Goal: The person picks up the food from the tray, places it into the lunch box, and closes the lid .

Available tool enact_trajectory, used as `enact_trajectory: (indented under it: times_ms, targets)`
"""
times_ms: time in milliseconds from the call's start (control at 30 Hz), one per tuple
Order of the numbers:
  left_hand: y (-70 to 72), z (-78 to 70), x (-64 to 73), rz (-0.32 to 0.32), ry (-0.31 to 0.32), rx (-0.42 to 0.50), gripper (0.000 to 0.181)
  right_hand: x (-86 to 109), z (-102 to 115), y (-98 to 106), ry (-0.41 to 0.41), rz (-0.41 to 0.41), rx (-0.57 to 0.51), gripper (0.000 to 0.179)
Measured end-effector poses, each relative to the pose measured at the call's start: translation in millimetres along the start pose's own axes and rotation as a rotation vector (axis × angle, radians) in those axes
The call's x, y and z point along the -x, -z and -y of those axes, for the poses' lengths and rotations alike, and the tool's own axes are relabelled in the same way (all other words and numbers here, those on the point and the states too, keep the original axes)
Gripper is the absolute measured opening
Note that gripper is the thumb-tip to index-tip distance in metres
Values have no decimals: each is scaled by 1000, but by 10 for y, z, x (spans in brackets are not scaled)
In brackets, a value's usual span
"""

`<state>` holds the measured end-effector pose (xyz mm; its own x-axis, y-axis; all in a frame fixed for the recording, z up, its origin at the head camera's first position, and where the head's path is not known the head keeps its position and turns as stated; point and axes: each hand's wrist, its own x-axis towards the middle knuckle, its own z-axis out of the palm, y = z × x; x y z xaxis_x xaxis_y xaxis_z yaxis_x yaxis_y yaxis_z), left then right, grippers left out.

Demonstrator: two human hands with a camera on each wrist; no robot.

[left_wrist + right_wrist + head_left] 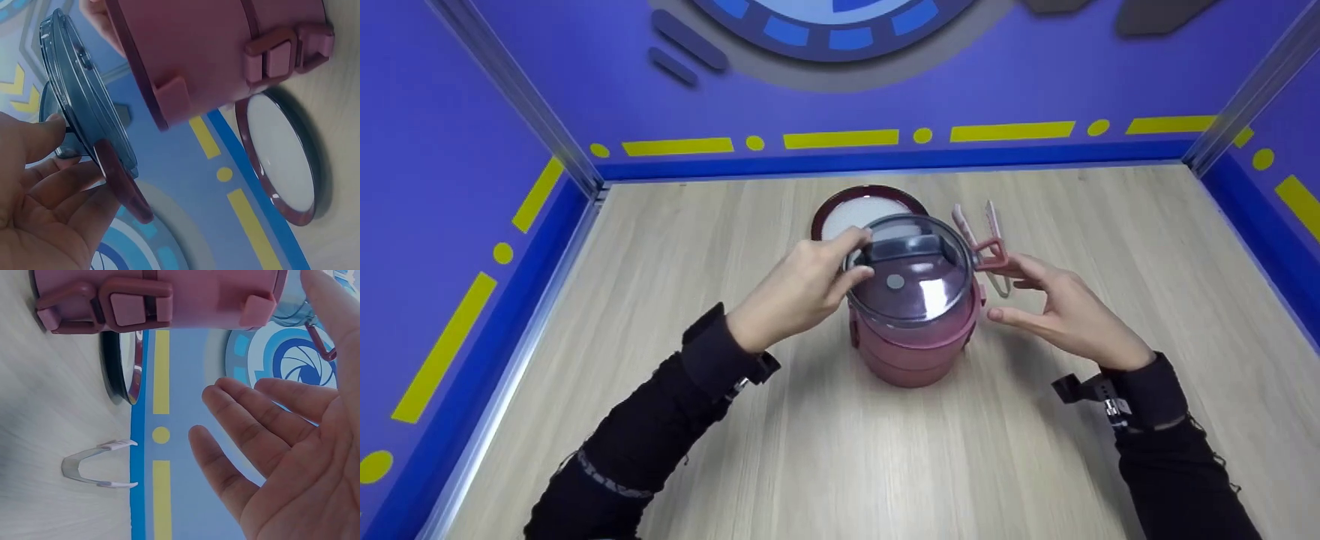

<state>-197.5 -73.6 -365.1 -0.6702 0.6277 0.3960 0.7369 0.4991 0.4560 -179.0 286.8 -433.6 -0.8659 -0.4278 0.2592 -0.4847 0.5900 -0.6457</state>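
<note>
My left hand [802, 289] grips the dark grey handle [906, 247] of a clear round lid [885, 301]. Red clips hang from the lid's sides; one red clip [121, 183] lies by the left fingers. Tilted, the lid is held above a pink stacked lunch box [911, 369], with a gap showing between them in the left wrist view. The lunch box stands upright, with latches [135, 306] on its side. To the right of it, my right hand [1061, 311] has its fingers extended near the lid's right clip [994, 253] and holds nothing.
Behind the lunch box, partly hidden by the lid, is a round dark red dish [825, 212] with a white inside. Metal tongs [72, 467] with pale tips lie on the wooden table [720, 247] at the back right. Blue-purple panels [997, 90] enclose the back and sides.
</note>
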Motion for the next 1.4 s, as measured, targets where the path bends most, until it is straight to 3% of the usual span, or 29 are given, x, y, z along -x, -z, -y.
enact_trajectory:
  times_ms: [233,433,900,1067,1267,1400]
  targets:
    - [-97,-54,1,70,-5,-12,25,7,51,22,-17,-12,0,81]
    - [-133,-53,21,98,12,-41,24,-13,45,16,12,-20,-21,80]
    - [-172,-53,23,79,17,-35,24,-30,55,-25,21,-48,-40,60]
    - [-165,-32,33,72,25,9,30,-24,48,-26,28,-53,-28,57]
    - [-67,74,190,54,107,137,47,-15,35,-5,46,-69,-12,54]
    - [-41,163,318,56,141,100,39,-6,36,16,31,-83,4,49]
